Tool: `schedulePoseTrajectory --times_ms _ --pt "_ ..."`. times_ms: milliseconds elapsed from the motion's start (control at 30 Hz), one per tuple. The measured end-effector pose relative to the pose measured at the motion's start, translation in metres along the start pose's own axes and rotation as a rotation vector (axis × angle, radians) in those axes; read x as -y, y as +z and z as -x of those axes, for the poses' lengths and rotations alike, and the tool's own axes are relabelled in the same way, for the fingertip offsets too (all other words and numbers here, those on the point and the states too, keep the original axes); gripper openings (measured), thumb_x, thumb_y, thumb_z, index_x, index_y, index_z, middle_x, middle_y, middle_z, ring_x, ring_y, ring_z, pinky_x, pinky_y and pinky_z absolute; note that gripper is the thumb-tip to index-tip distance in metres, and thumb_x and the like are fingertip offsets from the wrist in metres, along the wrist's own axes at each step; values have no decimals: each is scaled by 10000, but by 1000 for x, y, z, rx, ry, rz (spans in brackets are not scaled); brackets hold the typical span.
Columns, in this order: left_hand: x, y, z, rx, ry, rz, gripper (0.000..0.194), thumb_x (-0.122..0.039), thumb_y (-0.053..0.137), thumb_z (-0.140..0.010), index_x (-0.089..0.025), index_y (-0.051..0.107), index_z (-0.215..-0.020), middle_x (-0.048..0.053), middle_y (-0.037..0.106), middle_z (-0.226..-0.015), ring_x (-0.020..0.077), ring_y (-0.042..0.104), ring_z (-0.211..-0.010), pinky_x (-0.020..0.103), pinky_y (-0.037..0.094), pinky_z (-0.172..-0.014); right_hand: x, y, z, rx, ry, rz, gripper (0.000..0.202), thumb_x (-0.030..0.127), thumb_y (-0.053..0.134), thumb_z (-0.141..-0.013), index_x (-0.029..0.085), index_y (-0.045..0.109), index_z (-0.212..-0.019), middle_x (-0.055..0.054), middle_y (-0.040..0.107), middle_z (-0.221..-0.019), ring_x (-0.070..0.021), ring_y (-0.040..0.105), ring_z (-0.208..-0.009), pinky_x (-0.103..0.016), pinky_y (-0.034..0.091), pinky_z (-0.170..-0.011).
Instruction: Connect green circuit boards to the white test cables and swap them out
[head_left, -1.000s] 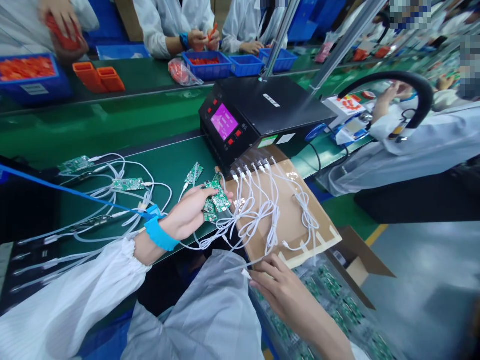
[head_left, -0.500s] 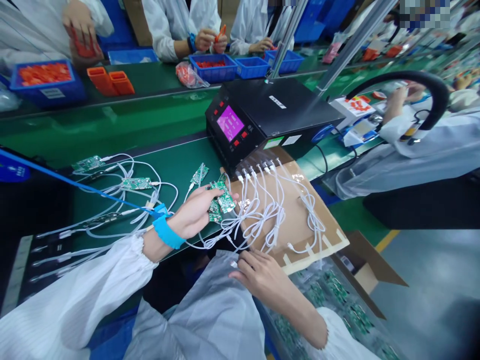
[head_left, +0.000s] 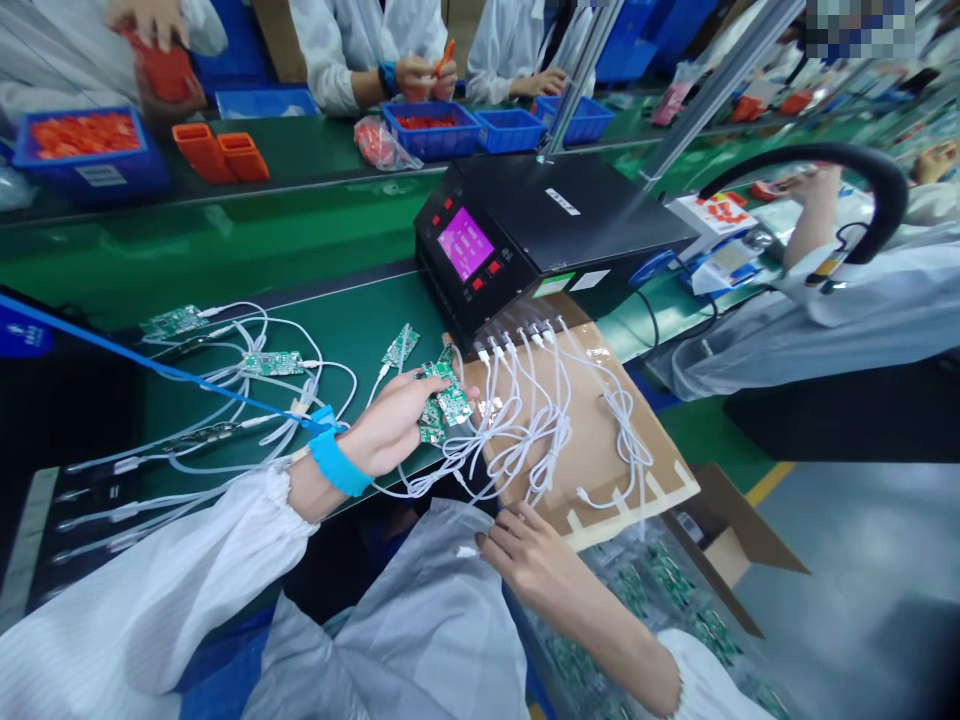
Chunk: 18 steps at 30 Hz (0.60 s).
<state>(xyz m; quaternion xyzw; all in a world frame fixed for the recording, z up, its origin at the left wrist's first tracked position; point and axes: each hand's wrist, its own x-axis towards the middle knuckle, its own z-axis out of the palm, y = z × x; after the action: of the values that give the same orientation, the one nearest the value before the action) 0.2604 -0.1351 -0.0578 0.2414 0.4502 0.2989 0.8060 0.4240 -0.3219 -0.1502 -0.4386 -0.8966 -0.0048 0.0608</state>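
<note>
My left hand (head_left: 390, 420), with a blue wrist strap (head_left: 337, 462), is closed on green circuit boards (head_left: 450, 395) over the bench edge. Below the cardboard sheet (head_left: 585, 440), the curled fingers of my right hand (head_left: 525, 555) grip a white cable; its plug (head_left: 467, 552) sticks out to the left. White cables (head_left: 540, 430) run in loose bundles from the front of a black test box (head_left: 525, 230) with a lit pink screen. One circuit board (head_left: 401, 345) lies just beyond my left hand, and another board (head_left: 274, 363) on a cable lies to the left.
Trays of circuit boards (head_left: 675, 580) lie low at the right beside an open carton (head_left: 735, 540). A blue strap cord (head_left: 165, 365) crosses from the left. Across the line, co-workers handle orange parts near blue bins (head_left: 431, 140). A black flexible arm (head_left: 862, 165) curves at the right.
My right hand has shifted slightly down and right, and the cable plug has dropped a little and turned. The left hand still holds the boards in nearly the same place.
</note>
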Motion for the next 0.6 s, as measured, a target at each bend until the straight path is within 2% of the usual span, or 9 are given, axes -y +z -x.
schedulePoseTrajectory --times_ms 133,200,300,367,433,500,600 --pt "1 1 0 16 -17 1 157 -39 586 -903 -79 713 -986 119 786 -879 207 754 -831 321 601 -843 0 -8 7 0 11 -48 102 173 683 -943 161 650 -847 0 613 -758 -192 549 -771 -367 410 -808" --pt "0 2 0 25 -15 -10 160 -42 570 -916 -62 715 -981 135 786 -899 210 754 -839 323 600 -844 2 -12 11 -10 20 -65 112 218 682 -953 158 672 -859 -6 621 -750 -201 552 -781 -372 404 -808" --pt "-3 4 2 -4 -15 -26 162 -44 560 -929 -48 711 -987 152 786 -922 213 755 -827 335 599 -847 8 -20 16 -20 76 -81 321 453 684 -948 136 721 -915 -33 653 -749 -231 568 -840 -381 417 -843" --pt "-5 5 4 -19 -20 -37 164 -43 555 -932 -40 710 -986 163 785 -926 216 755 -808 345 599 -851 11 -27 20 2 126 -112 562 657 623 -906 116 744 -995 -67 686 -794 -260 577 -915 -396 429 -904" --pt "-6 5 5 -21 -21 -44 168 -43 548 -934 -35 711 -975 170 784 -927 216 753 -791 348 599 -851 12 -34 24 45 149 -160 731 769 529 -885 100 744 -1085 -100 708 -857 -282 576 -968 -417 437 -949" --pt "-5 5 5 -16 -16 -49 164 -47 549 -937 -38 712 -950 169 784 -927 212 751 -784 341 599 -848 11 -38 25 94 158 -205 682 712 485 -951 105 731 -1141 -111 712 -912 -286 576 -990 -427 448 -960" --pt "-4 7 5 -20 -14 -48 154 -50 553 -939 -52 703 -904 168 783 -926 209 752 -793 337 598 -848 9 -42 23 132 189 -251 369 402 472 -1045 139 721 -1110 -97 687 -972 -260 585 -968 -414 472 -918"
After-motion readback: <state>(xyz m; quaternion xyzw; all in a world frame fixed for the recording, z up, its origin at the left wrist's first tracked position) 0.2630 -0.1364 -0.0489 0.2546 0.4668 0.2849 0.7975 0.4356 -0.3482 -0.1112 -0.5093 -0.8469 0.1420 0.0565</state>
